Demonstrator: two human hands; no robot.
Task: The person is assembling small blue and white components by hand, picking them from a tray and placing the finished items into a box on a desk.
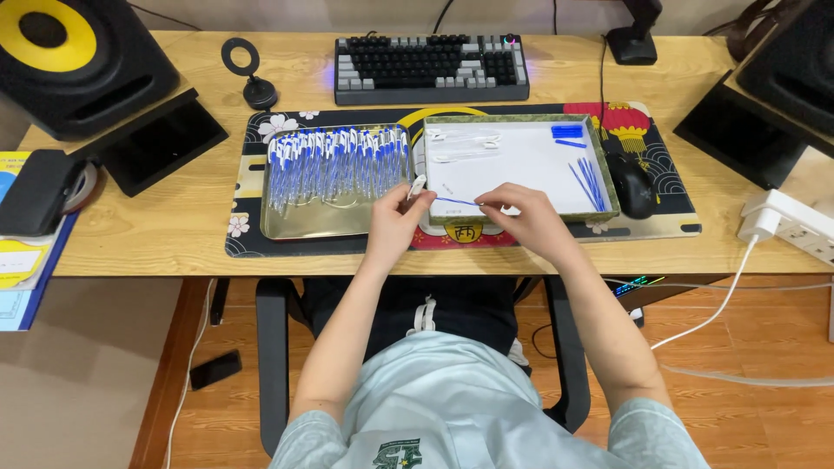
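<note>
My left hand pinches a white pen barrel at the near left corner of the white tray. My right hand holds a thin blue refill, its tip pointing left toward the barrel. Several loose blue refills lie at the tray's right side, with a few blue caps at its far right corner and white pen barrels at its far left. To the left, a metal tray holds several assembled blue-and-white pens.
Both trays rest on a patterned desk mat. A keyboard sits behind, a black mouse right of the white tray. Speakers stand at the far corners. A white power strip lies at the right edge.
</note>
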